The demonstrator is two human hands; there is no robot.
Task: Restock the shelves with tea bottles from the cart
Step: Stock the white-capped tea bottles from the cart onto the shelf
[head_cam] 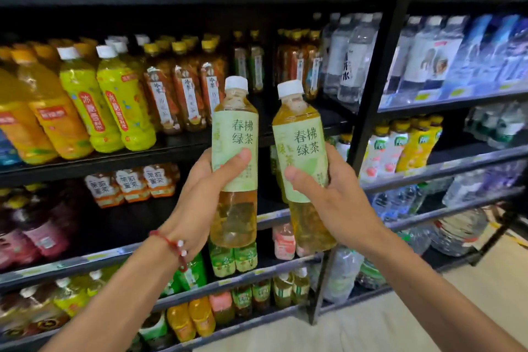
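Black shop shelves crowded with drinks fill the view, divided by a black post. Well left of the post, the left hand clamps fingers and thumb round the label of the left tea bottle, cap up. Nearer the post, the right tea bottle sits gripped likewise in the right hand. Both hover before a dark gap just left of the post, likely their slot; upright, labels outward, they can go straight in. No cart shows.

Two tea bottles (white caps) upright, side by side.
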